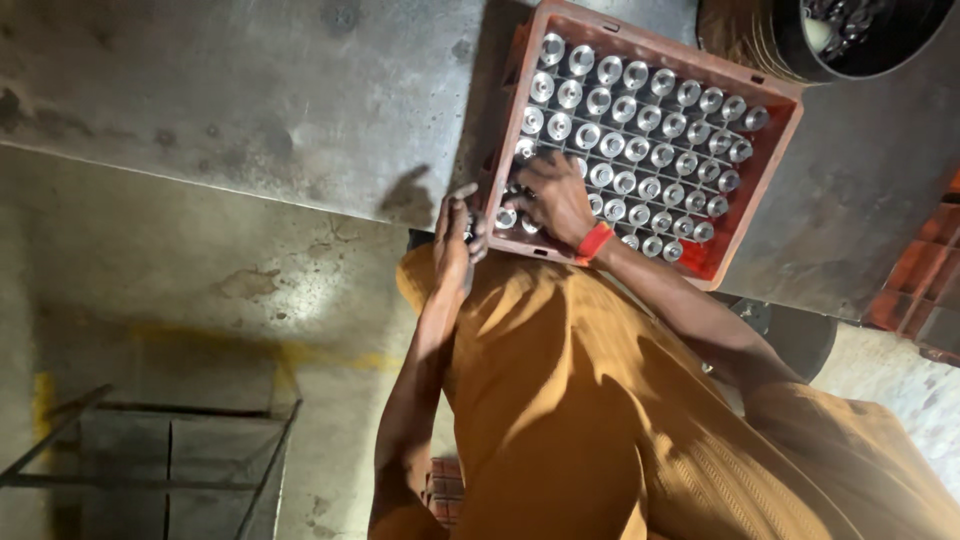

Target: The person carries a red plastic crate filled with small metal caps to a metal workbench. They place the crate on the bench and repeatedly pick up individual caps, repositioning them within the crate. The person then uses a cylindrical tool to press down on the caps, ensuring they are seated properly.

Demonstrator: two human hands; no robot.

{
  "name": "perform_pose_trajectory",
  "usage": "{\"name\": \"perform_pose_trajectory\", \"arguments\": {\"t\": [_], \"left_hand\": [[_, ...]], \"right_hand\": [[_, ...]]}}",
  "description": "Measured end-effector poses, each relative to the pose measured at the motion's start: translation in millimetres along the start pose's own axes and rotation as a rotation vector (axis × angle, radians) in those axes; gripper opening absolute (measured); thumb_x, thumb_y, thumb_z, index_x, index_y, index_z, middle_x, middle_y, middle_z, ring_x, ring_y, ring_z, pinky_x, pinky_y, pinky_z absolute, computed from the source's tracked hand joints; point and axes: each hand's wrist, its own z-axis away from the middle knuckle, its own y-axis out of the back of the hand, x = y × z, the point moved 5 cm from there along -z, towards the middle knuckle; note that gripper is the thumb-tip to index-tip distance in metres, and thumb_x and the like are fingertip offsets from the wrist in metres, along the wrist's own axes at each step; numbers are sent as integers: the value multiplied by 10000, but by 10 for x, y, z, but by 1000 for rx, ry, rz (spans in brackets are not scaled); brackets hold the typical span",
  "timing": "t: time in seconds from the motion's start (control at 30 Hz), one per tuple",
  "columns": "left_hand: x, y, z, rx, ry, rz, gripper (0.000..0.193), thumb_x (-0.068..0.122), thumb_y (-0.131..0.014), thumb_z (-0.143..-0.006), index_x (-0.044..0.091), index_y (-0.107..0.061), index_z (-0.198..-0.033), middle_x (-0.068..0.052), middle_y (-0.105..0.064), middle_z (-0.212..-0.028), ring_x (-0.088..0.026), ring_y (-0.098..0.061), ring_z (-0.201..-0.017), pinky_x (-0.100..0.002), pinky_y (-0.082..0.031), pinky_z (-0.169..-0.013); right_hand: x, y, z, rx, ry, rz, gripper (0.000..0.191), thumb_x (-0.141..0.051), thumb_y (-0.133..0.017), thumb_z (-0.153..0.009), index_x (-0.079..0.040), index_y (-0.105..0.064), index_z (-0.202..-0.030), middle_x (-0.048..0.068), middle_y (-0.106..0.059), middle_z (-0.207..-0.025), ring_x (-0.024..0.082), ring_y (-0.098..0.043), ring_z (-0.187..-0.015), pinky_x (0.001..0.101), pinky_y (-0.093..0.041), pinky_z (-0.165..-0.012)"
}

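In the upper middle of the frame I see my right hand (556, 198) spread, fingers down among the round metal parts (640, 130) filling the red crate (768, 178), while my left hand (455, 238), just left of it, pinches something I cannot make out.

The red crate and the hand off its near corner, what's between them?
Head view: nothing lies between. The left hand sits right against the red crate at its near corner, holding something small and dark I cannot identify.

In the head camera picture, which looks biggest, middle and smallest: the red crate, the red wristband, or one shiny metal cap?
1. Red crate, by far the largest.
2. Red wristband.
3. One metal cap, a little smaller than the wristband.
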Motion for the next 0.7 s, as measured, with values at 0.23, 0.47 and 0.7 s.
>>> {"name": "perform_pose_trajectory", "arguments": {"t": [0.23,0.47,0.7], "left_hand": [[-41,-397,-9,-253,63,-179,570,420,-525,-1048,330,-297,-1562,36,-507,-768,-30,-377,-522,-180,-306,-447],[-392,-141,-216,-1,119,-61,386,420,-557,-1111,86,-609,-1297,-16,-579,-818,-71,-463,-566,-209,-327,-428],[-362,97,-284,10,39,159,286,376,-560,-1072,97,-598,-1117,-27,-619,-818,-91,-532,-594,-240,-397,-484]], "right_hand": [[-32,-193,362,-232,-457,-1281,303,-309,-611,-1076,-38,-744,-1091,46,-762,-920,139,-717,-753,284,-610,-760],[336,57,463,80,-542,-856,226,-198,-713,-995,-64,-736,-1175,63,-752,-980,143,-645,-781,289,-502,-661],[182,-16,448,-39,-20,101,361,-74,-737,-809,-96,-754,-1169,111,-729,-1060,323,-594,-1005,441,-546,-846]]}}
